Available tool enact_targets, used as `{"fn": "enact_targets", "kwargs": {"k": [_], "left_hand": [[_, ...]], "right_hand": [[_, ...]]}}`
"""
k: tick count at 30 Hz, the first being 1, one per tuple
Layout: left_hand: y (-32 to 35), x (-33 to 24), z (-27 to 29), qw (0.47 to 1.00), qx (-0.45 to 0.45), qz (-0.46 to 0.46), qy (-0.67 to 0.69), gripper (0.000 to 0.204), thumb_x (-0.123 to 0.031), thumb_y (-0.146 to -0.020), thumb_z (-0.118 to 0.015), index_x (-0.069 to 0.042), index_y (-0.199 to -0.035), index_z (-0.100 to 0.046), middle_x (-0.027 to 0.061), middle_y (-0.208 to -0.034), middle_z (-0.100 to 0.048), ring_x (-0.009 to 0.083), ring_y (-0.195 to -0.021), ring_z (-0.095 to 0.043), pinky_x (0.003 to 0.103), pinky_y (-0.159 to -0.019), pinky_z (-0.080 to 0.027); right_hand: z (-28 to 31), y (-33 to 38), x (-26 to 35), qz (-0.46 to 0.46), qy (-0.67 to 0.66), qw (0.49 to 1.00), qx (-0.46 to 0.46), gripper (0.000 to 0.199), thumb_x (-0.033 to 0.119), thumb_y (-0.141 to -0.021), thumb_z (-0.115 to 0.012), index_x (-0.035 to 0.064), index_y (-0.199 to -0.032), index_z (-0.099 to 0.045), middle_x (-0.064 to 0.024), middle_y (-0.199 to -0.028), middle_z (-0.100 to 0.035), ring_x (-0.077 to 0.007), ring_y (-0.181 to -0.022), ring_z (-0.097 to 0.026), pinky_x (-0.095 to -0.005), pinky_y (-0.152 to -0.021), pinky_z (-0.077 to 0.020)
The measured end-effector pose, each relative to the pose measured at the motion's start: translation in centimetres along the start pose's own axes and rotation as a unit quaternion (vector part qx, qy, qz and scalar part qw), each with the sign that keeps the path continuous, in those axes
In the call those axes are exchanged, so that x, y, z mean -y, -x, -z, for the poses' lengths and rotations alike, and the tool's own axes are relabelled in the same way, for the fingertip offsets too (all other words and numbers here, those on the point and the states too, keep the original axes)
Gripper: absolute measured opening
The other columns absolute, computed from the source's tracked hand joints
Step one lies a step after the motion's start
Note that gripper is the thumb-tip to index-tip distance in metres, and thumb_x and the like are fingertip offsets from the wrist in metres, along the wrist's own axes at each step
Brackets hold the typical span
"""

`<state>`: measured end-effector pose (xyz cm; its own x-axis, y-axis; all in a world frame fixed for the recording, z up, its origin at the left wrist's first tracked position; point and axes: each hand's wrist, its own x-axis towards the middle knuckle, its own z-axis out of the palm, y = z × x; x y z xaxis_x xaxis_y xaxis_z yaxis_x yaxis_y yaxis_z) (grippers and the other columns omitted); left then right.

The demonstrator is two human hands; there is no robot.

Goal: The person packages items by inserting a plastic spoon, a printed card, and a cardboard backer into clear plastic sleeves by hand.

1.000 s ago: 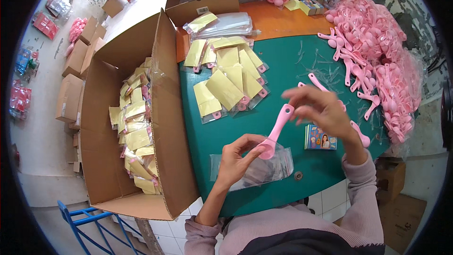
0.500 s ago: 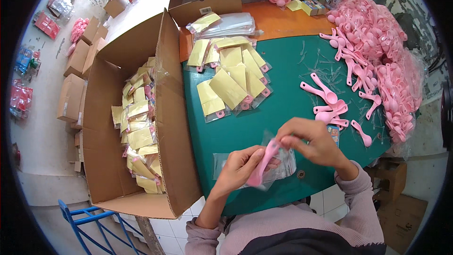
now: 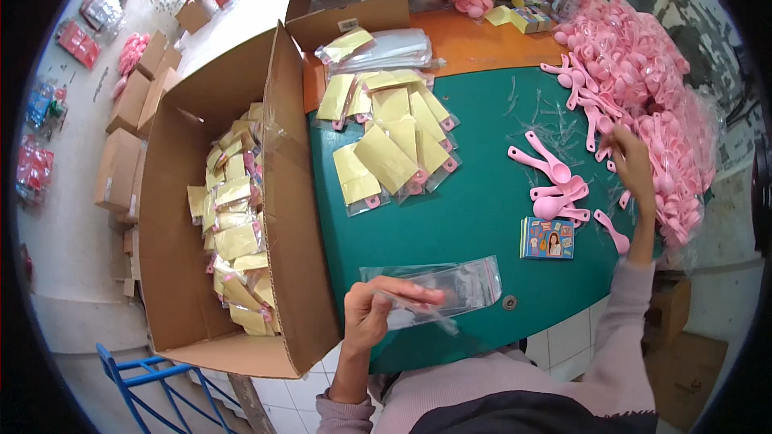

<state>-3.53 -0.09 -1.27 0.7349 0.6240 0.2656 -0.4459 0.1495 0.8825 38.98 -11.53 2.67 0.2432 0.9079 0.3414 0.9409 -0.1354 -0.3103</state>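
My left hand [image 3: 371,305] is at the near edge of the green table, fingers stretched forward with the thumb against them, pinching a thin clear plastic piece [image 3: 438,320]. Beneath it lie flat clear plastic bags [image 3: 478,281]. My right hand [image 3: 629,159] reaches to the right side, fingers curled down over loose pink spoons; what it holds, if anything, is hidden. Several pink measuring spoons [image 3: 555,165] lie left of and nearer than that hand, with one single spoon [image 3: 613,233] apart. A small stack of printed cards [image 3: 548,239] sits just below the spoons.
Bagged spoons with yellow cards [image 3: 390,153] lie at the back left of the table. A large cardboard box [image 3: 301,217] holding more packs stands at left. A heap of pink spoons [image 3: 635,56] fills the right side. Plastic scraps [image 3: 555,124] are scattered near it. A blue metal frame [image 3: 153,374] stands lower left.
My right hand has left the pink spoon both hands were on and moved far right to the spoon heap. The spoon no longer shows in my left hand. The card stack is now uncovered.
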Motion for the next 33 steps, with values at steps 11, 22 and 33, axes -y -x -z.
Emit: {"fn": "enact_targets", "kwargs": {"k": [11,22,33], "left_hand": [[-0.8,0.4,-0.2,0.986,-0.034,0.153,-0.064,0.037,-0.023,-0.098,-0.032,0.006,-0.102,-0.054,0.0165,-0.087,-0.065,0.0201,-0.077,-0.066,0.027,-0.063,-0.054],[-1.9,-0.9,-1.5,0.961,-0.004,0.27,-0.059,0.034,-0.023,-0.097,-0.036,0.003,-0.106,-0.056,0.0113,-0.091,-0.066,0.0138,-0.085,-0.062,0.022,-0.072,-0.05],[-2.5,-1.0,-2.6,0.947,0.056,0.245,-0.202,0.027,-0.018,-0.094,-0.043,-0.001,-0.106,-0.06,0.0086,-0.083,-0.066,0.0119,-0.071,-0.062,0.025,-0.069,-0.049]], "right_hand": [[-3.2,7.4,11.8,-0.105,-0.005,0.985,0.137,0.035,0.012,-0.063,-0.073,0.0032,-0.091,-0.054,-0.0091,-0.092,-0.05,-0.0275,-0.089,-0.047,-0.0375,-0.074,-0.0385],[-1.7,6.1,13.9,-0.127,-0.245,0.956,0.096,0.018,-0.002,-0.072,-0.063,-0.0008,-0.088,-0.055,-0.0109,-0.079,-0.056,-0.0214,-0.069,-0.057,-0.0304,-0.062,-0.0454],[0.2,2.8,21.0,0.071,-0.202,0.972,0.102,0.027,0.003,-0.069,-0.064,0.0103,-0.095,-0.064,-0.0056,-0.071,-0.056,-0.0213,-0.06,-0.058,-0.0303,-0.051,-0.0454]]}}
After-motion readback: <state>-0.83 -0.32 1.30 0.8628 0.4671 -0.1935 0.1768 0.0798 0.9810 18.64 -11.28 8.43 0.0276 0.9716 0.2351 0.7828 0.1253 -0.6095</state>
